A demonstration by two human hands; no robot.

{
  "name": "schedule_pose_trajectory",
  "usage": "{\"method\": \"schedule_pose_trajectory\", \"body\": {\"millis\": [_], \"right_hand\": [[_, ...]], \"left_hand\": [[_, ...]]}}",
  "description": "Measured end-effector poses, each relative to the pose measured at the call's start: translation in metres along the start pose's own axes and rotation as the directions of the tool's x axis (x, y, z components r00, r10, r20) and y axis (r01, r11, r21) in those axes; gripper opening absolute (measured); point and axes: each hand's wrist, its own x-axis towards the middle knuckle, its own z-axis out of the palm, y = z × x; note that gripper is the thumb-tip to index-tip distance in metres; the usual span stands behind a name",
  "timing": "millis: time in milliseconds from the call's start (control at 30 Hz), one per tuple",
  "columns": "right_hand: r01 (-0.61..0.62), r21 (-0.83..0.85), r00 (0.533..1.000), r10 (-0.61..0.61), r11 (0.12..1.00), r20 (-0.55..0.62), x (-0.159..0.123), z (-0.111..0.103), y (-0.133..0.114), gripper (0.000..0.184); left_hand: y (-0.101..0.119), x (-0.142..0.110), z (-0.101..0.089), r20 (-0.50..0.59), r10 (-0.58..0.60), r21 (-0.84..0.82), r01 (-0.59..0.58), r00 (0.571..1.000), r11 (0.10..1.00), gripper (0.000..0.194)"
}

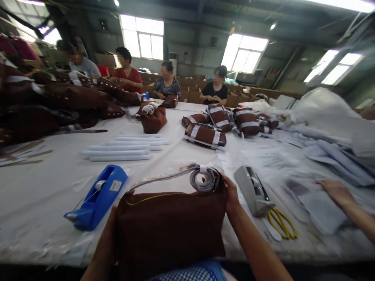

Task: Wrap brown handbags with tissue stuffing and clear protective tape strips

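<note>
A dark brown leather handbag (172, 226) stands upright in front of me at the table's near edge, held from both sides. My left hand (109, 238) grips its left end, with the fingers mostly hidden by the bag. At the upper right corner, my right hand (231, 194) is closed round the bag's end. A wrapped strap, rolled into a coil (204, 178) and bound with a white band, sits at the top right of the bag. A yellow zip line (155, 198) runs along the top edge.
A blue tape dispenser (98, 197) stands left, a grey one (253, 191) right, beside yellow-handled scissors (281, 224). White paper rolls (123, 148) and wrapped brown bags (205, 134) lie farther back. A co-worker's hand (336, 193) touches plastic sheets at right. Several people sit opposite.
</note>
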Motion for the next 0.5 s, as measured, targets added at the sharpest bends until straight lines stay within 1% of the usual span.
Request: {"method": "schedule_pose_trajectory", "body": {"millis": [67, 133, 200, 267, 300, 333, 400, 500], "right_hand": [[0.012, 0.021, 1.000, -0.012, 1.000, 0.000, -0.006, -0.004, 0.000, 0.022], [0.031, 0.041, 1.000, -0.031, 0.999, -0.003, -0.014, -0.007, -0.001, 0.022], [0.049, 0.055, 0.999, -0.049, 0.997, 0.003, -0.021, -0.008, -0.003, 0.026], [0.064, 0.067, 0.998, -0.064, 0.996, 0.000, -0.027, -0.009, -0.004, 0.029], [0.066, 0.071, 0.998, -0.067, 0.995, -0.002, -0.030, -0.009, -0.005, 0.030], [0.068, 0.074, 0.998, -0.067, 0.995, -0.003, -0.032, -0.009, -0.005, 0.032], [0.069, 0.072, 0.998, -0.070, 0.995, 0.007, -0.034, -0.009, -0.004, 0.038], [0.099, 0.059, 0.994, -0.102, 0.993, 0.049, -0.035, -0.011, -0.002, 0.046]], "left_hand": [[-0.002, 0.002, 0.001, 0.026, 0.017, 0.020, -0.018, 1.000, 1.000, 0.061], [-0.004, 0.006, -0.003, 0.019, -0.005, 0.022, 0.004, 1.000, 1.000, 0.064], [-0.007, 0.010, -0.009, -0.051, -0.066, 0.021, 0.067, 0.997, 0.998, 0.069], [-0.008, 0.014, -0.014, -0.153, -0.126, 0.022, 0.131, 0.980, 0.991, 0.073], [-0.008, 0.016, -0.015, -0.186, -0.141, 0.028, 0.148, 0.972, 0.989, 0.073], [-0.008, 0.018, -0.015, -0.197, -0.137, 0.040, 0.148, 0.971, 0.988, 0.073], [-0.009, 0.019, -0.013, -0.139, -0.104, 0.071, 0.115, 0.985, 0.991, 0.071], [-0.011, 0.022, -0.008, 0.014, -0.054, 0.090, 0.052, 0.998, 0.995, 0.066]]}}
